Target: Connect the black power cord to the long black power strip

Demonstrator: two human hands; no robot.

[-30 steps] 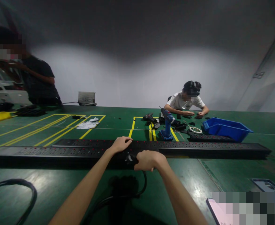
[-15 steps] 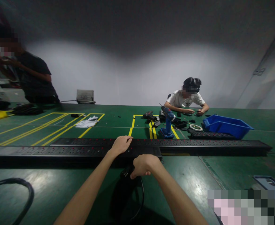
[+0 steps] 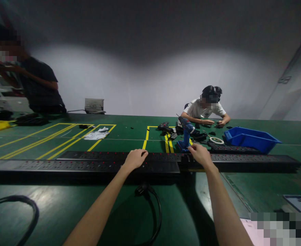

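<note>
Cable loop: a thick black cable (image 3: 35,208) is seen curved on the green counter (image 3: 70,201), in front of the strips; its bend should be left lying flat, free of the forearm.
Near strip: the long black metal socket strip with red dots (image 3: 82,167) is laid lengthwise on the counter, its right end falling between the two hands; it would be best held square, so that it is not skewed by a one-sided push.
Left hand: the left hand (image 3: 135,159) is placed over the near strip, by its back edge; the thumb is held out to the right, but the other fingers are partly hidden, and whether anything is gripped cannot be told. Light, even pressure seems enough.
Plug: a black moulded plug (image 3: 141,189) on a thin black cord is seen before the near strip; it should be kept from being pinched underneath.
Rear strip: a second long black socket strip (image 3: 166,157) is set behind, reaching farther right.
Drill: a blue-and-black cordless drill (image 3: 186,131) is stood upright behind the rear strip; a knock should be avoided.
Right hand: the right hand (image 3: 201,155) is held at the rear strip, thumb and fingers bent; contact and grip are obscured by dark shapes below, so neither can be told.
</note>
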